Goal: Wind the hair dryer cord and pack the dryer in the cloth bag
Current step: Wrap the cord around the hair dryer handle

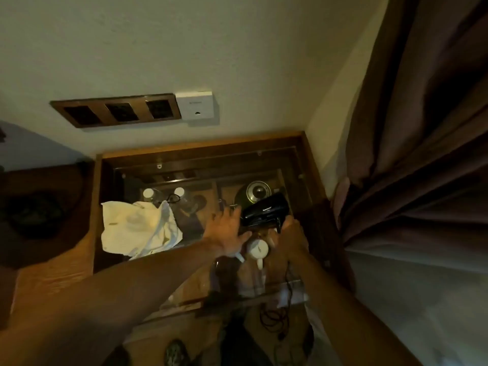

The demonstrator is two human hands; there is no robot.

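A black hair dryer (pixel 265 210) lies over the right part of the glass-topped wooden table (pixel 200 151). My right hand (pixel 291 232) grips it from below at the folded handle. My left hand (pixel 229 229) lies flat with straight fingers just left of the dryer, fingertips near its body. The dryer's black cord (pixel 272 317) hangs down off the table's front edge and loops toward the floor. The white cloth bag (pixel 140 228) lies crumpled on the left part of the table, its black drawstring (pixel 174 198) at the top.
Two white-capped bottles (pixel 163 194) stand behind the bag. A kettle with a round lid (pixel 257 192) sits behind the dryer, and white cups (pixel 257 249) lie under my hands. Wall sockets (pixel 118 110) are above, a dark curtain (pixel 422 128) hangs at right.
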